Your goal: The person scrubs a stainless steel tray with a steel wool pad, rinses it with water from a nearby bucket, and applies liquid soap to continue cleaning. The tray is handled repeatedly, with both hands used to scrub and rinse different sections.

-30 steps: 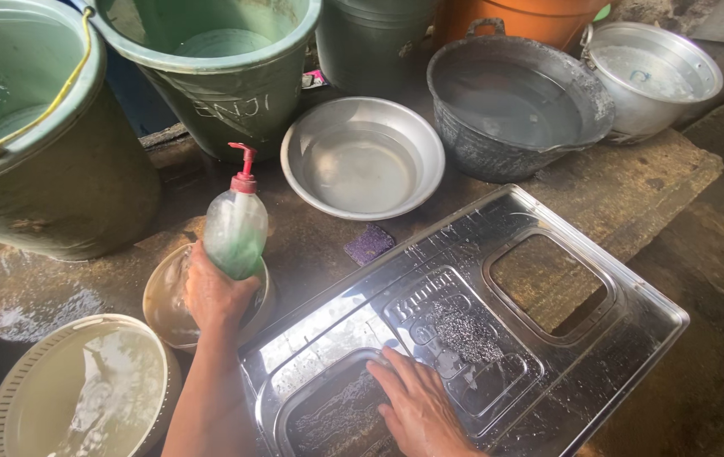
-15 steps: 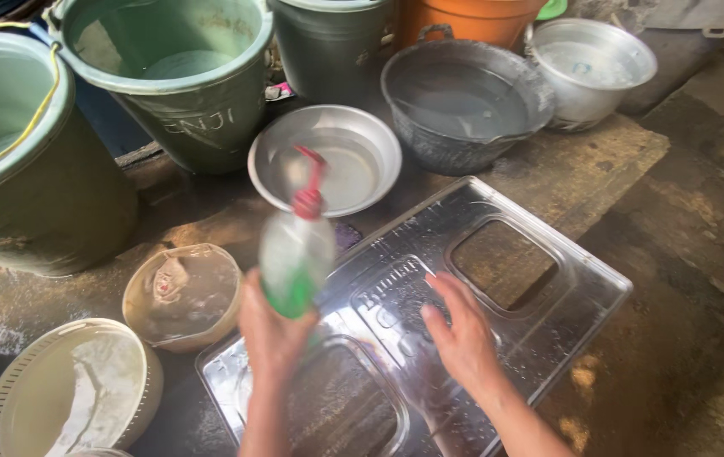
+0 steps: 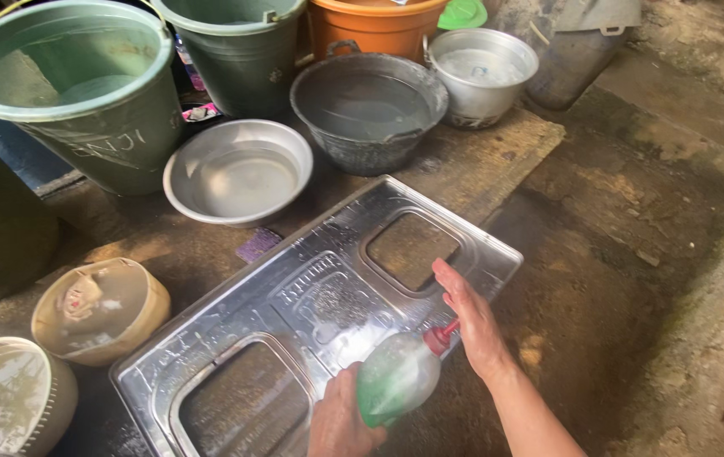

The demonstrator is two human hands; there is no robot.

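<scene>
Fingers of left hand [image 3: 341, 423] wrapped tight round soap bottle [image 3: 396, 377], held tipped over steel panel's [image 3: 311, 296] near edge. Long axis runs low-left to up-right, red pump [image 3: 442, 336] pointing at right hand [image 3: 467, 317], fingers open, cupped, empty. Step: dispensing soap; next needs a pump press w/ nozzle kept over palm.

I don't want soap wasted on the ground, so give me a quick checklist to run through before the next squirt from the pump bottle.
1. Left hand grips the pump bottle: ok.
2. Red nozzle points at the right hand: ok.
3. Right hand open beside the nozzle: ok; contact cannot tell.
4. Bottle over the steel stove top, not bare ground: ok.
5. Green soap left in the bottle: ok.
6. Purple scrub pad within reach, beside the panel's far edge: ok.
</scene>
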